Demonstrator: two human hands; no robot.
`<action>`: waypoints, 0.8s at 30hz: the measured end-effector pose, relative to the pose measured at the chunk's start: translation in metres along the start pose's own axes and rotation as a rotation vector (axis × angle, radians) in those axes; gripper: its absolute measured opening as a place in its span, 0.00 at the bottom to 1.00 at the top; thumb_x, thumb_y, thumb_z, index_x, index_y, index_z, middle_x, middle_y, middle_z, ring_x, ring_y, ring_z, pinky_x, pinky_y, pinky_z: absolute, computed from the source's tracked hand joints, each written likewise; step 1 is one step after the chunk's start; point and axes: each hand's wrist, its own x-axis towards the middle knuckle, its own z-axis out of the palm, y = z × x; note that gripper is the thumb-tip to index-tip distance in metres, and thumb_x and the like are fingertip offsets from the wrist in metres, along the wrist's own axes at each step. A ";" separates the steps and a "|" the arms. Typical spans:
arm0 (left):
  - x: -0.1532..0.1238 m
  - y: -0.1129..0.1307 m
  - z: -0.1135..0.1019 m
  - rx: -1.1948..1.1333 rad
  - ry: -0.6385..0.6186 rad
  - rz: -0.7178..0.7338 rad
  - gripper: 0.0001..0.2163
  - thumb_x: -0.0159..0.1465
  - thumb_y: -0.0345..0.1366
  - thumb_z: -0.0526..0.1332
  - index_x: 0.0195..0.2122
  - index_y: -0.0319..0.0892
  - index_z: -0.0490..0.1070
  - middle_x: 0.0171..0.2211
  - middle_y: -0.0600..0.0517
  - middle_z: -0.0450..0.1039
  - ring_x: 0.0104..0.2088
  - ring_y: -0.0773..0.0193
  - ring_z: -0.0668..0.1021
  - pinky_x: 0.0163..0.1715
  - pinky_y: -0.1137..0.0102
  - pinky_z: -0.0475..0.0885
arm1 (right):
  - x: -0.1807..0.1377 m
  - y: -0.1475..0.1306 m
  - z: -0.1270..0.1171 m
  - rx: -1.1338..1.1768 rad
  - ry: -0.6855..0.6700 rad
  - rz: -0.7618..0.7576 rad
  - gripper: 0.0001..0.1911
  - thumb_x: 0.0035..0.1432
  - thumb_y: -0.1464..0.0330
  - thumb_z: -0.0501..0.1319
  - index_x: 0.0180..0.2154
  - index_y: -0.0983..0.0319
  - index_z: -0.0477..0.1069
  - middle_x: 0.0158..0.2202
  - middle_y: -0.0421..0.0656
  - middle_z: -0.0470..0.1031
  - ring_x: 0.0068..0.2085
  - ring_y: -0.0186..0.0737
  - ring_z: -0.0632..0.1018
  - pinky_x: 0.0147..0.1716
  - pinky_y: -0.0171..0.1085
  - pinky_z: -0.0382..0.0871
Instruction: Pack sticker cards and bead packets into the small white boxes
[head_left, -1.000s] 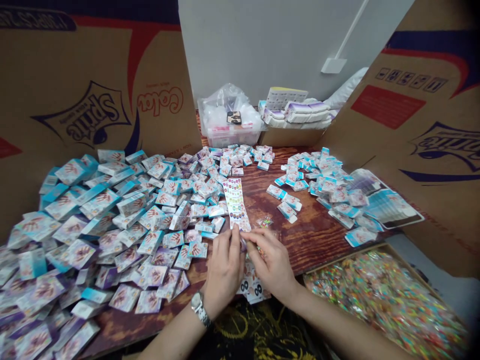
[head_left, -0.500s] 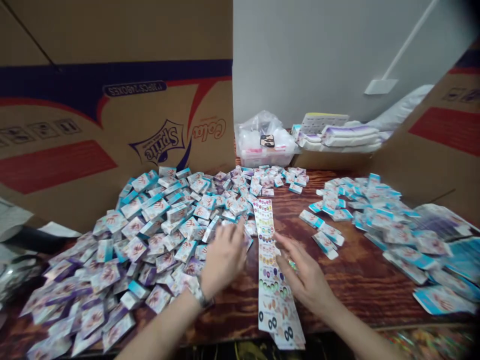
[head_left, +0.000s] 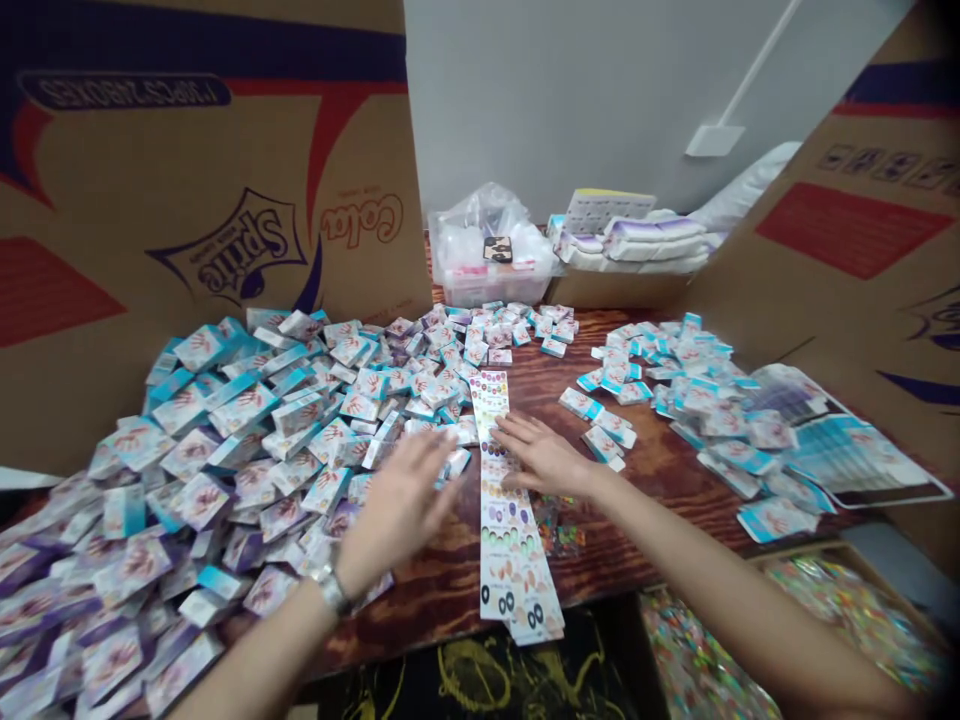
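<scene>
Head view: both forearms reach in from the bottom over a stained wooden counter [head_left: 450, 595]. Left hand [head_left: 397, 510], wristwatch [head_left: 330, 590] on its wrist, is open above the big heap of small boxes [head_left: 247, 470], fingers [head_left: 427, 455] spread, nothing pinched; it sits just beside the strip, and contact with the boxes under it can't be told. Right hand [head_left: 544, 458] lies low and flat, fingers [head_left: 517, 432] spread, tips at or over the upper part of the long printed sticker strip [head_left: 510, 530], no pinch.

Strip runs straight down the counter between the two hands, top end against the heap's edge, lower end folded or doubled near the counter edge. Small clear packet [head_left: 562, 530] lies partly under its right side. Second, smaller pile of boxes [head_left: 660, 370] right of the strip, well apart from it, with fanned printed sheets [head_left: 855, 462] at its right. Far end: clear plastic bin [head_left: 487, 270] with a bag in it, and stacked white-and-purple packs [head_left: 630, 240]. Lower right, tray of colourful foil packets [head_left: 847, 600] below counter level. Sprite-printed cardboard panels [head_left: 187, 200] stand behind the left side.
</scene>
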 end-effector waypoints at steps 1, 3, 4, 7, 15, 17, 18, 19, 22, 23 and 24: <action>-0.012 0.014 0.018 -0.088 -0.056 -0.011 0.17 0.64 0.37 0.54 0.55 0.41 0.62 0.50 0.44 0.68 0.51 0.55 0.70 0.50 0.56 0.69 | 0.001 -0.001 0.005 -0.012 -0.004 0.006 0.34 0.53 0.59 0.65 0.59 0.63 0.60 0.61 0.55 0.58 0.62 0.56 0.60 0.57 0.56 0.56; -0.032 0.035 0.047 -0.200 -0.145 -0.065 0.16 0.64 0.33 0.54 0.53 0.41 0.64 0.50 0.43 0.68 0.50 0.56 0.71 0.49 0.58 0.70 | 0.002 -0.002 0.014 -0.033 0.014 0.021 0.31 0.54 0.61 0.64 0.58 0.61 0.62 0.60 0.54 0.61 0.60 0.55 0.62 0.56 0.57 0.57; -0.038 0.040 0.057 -0.233 -0.162 -0.089 0.15 0.64 0.33 0.54 0.52 0.40 0.65 0.50 0.43 0.69 0.50 0.56 0.71 0.49 0.58 0.70 | 0.001 -0.003 0.019 -0.042 0.034 0.026 0.28 0.56 0.62 0.63 0.57 0.60 0.63 0.59 0.53 0.63 0.60 0.53 0.64 0.56 0.57 0.58; -0.046 0.045 0.068 -0.311 -0.168 -0.150 0.16 0.63 0.32 0.55 0.52 0.40 0.66 0.51 0.42 0.68 0.52 0.54 0.70 0.51 0.56 0.68 | 0.001 -0.006 0.027 -0.064 0.113 0.057 0.18 0.60 0.67 0.59 0.53 0.58 0.68 0.55 0.49 0.69 0.57 0.49 0.68 0.55 0.56 0.59; -0.031 0.052 0.035 -1.087 -0.231 -0.640 0.18 0.64 0.47 0.53 0.35 0.38 0.73 0.27 0.48 0.73 0.27 0.63 0.74 0.30 0.68 0.70 | -0.008 -0.019 -0.021 0.060 0.294 0.036 0.16 0.62 0.72 0.54 0.51 0.58 0.69 0.52 0.47 0.72 0.53 0.44 0.72 0.52 0.52 0.64; -0.024 0.056 0.027 -1.512 -0.335 -0.797 0.23 0.64 0.53 0.49 0.37 0.37 0.73 0.29 0.46 0.74 0.27 0.64 0.75 0.26 0.70 0.70 | -0.017 -0.033 -0.046 0.075 0.379 -0.019 0.17 0.63 0.72 0.52 0.53 0.57 0.67 0.52 0.45 0.72 0.53 0.42 0.72 0.53 0.53 0.63; -0.020 0.057 0.025 -1.696 -0.342 -0.848 0.25 0.64 0.54 0.48 0.41 0.37 0.72 0.33 0.44 0.75 0.30 0.63 0.77 0.28 0.69 0.71 | -0.023 -0.043 -0.057 0.070 0.399 -0.073 0.18 0.64 0.71 0.52 0.54 0.56 0.66 0.53 0.44 0.72 0.53 0.41 0.72 0.54 0.52 0.63; -0.016 0.057 0.023 -1.840 -0.307 -0.884 0.25 0.64 0.54 0.48 0.44 0.37 0.71 0.38 0.42 0.75 0.35 0.61 0.78 0.31 0.68 0.72 | -0.030 -0.054 -0.066 0.063 0.414 -0.145 0.18 0.64 0.71 0.53 0.54 0.55 0.66 0.52 0.43 0.72 0.53 0.40 0.72 0.54 0.50 0.64; -0.002 0.054 0.021 -2.027 -0.110 -0.979 0.20 0.64 0.49 0.53 0.46 0.38 0.69 0.44 0.42 0.74 0.41 0.57 0.78 0.41 0.62 0.73 | -0.052 -0.088 -0.081 0.015 0.299 -0.327 0.18 0.64 0.72 0.52 0.54 0.54 0.66 0.49 0.42 0.75 0.51 0.39 0.74 0.52 0.47 0.67; 0.002 0.052 0.022 -2.021 -0.051 -1.022 0.17 0.63 0.45 0.56 0.45 0.37 0.69 0.43 0.42 0.75 0.40 0.57 0.78 0.42 0.61 0.72 | -0.059 -0.098 -0.083 0.024 0.238 -0.380 0.17 0.65 0.72 0.51 0.53 0.56 0.67 0.47 0.42 0.76 0.49 0.39 0.75 0.50 0.45 0.70; 0.004 0.052 0.024 -1.992 -0.005 -1.067 0.14 0.62 0.42 0.58 0.43 0.37 0.69 0.41 0.43 0.76 0.38 0.57 0.79 0.42 0.61 0.72 | -0.064 -0.106 -0.084 0.051 0.194 -0.414 0.16 0.65 0.73 0.50 0.52 0.58 0.68 0.46 0.43 0.77 0.47 0.39 0.76 0.48 0.44 0.72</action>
